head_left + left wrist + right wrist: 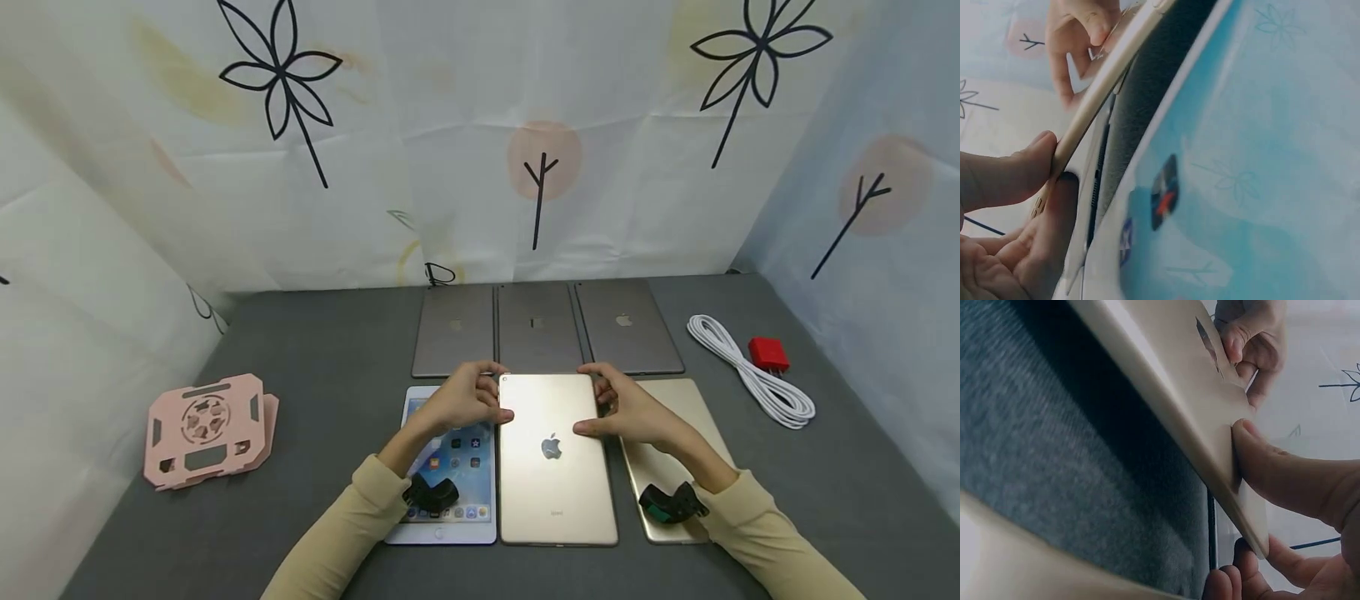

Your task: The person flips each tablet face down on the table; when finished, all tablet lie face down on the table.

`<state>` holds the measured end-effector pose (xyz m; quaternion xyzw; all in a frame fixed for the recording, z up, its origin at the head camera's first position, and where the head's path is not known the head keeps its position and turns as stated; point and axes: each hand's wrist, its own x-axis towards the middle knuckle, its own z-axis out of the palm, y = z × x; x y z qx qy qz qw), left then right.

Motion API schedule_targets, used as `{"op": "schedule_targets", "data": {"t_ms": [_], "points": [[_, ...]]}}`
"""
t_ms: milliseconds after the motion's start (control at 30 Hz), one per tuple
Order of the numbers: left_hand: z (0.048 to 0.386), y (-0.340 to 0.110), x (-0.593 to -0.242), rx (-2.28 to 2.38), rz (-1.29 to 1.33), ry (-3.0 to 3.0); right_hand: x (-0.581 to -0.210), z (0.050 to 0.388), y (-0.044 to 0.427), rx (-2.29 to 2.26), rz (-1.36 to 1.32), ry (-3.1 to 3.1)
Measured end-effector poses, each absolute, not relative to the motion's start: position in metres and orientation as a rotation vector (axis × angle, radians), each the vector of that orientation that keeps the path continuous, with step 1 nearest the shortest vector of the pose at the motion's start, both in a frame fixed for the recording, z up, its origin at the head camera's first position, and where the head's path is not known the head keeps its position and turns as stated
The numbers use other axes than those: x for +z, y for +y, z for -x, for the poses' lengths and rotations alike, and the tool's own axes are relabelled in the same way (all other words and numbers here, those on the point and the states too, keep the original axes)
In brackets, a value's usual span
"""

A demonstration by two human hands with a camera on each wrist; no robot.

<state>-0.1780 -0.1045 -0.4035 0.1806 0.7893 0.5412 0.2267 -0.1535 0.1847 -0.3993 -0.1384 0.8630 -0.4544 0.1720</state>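
Note:
A gold tablet lies back up between my hands in the head view, its apple logo showing. My left hand pinches its upper left edge between thumb and fingers; my right hand grips the upper right edge, thumb on the back. In the right wrist view, the gold tablet is tilted, with its near edge above the dark cloth. To its left, under my left wrist, a white-framed tablet shows a lit screen of icons. Another gold tablet lies beneath my right forearm.
Three flat grey devices with logos lie in a row behind the tablets. At right are a coiled white cable and a red charger plug. A pink slotted stand sits at left. Printed fabric surrounds the grey tabletop.

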Motion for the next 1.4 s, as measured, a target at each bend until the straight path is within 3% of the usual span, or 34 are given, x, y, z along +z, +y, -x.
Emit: {"op": "schedule_targets", "data": {"t_ms": [1400], "points": [[0.182,-0.091,-0.414,1.011,-0.579,2.656,-0.405,0.157,0.182,-1.056,0.383,2.526]]}}
